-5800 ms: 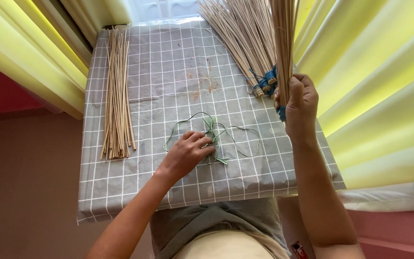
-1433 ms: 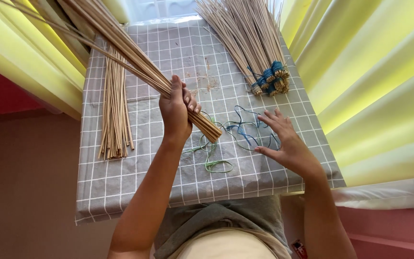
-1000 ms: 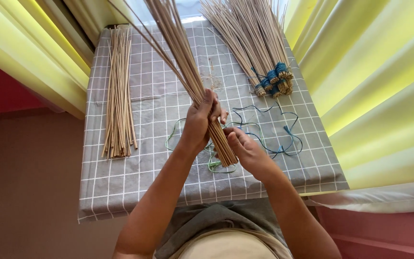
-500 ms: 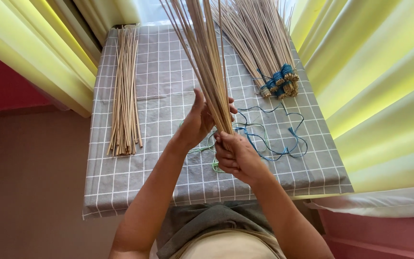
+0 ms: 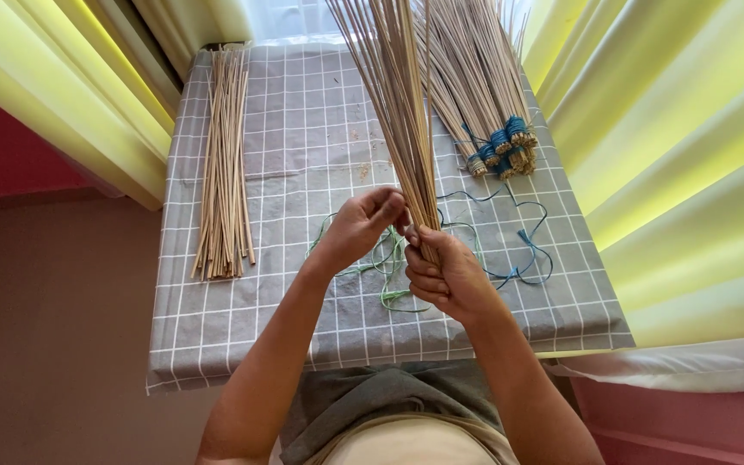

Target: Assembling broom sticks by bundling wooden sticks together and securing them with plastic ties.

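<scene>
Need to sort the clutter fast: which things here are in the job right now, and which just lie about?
In hand:
- stick bundle, gripped at its base by right hand
- left hand touching it
- green and blue cords under the hands

Lying about:
- loose sticks
- tied bundles
- checked cloth

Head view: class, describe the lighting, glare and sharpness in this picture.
Head view: soft daylight from the top edge, yellow curtains glowing, no hard shadows on the grey checked cloth; the stick bundle, left hand and right hand look sharp, without motion blur.
</scene>
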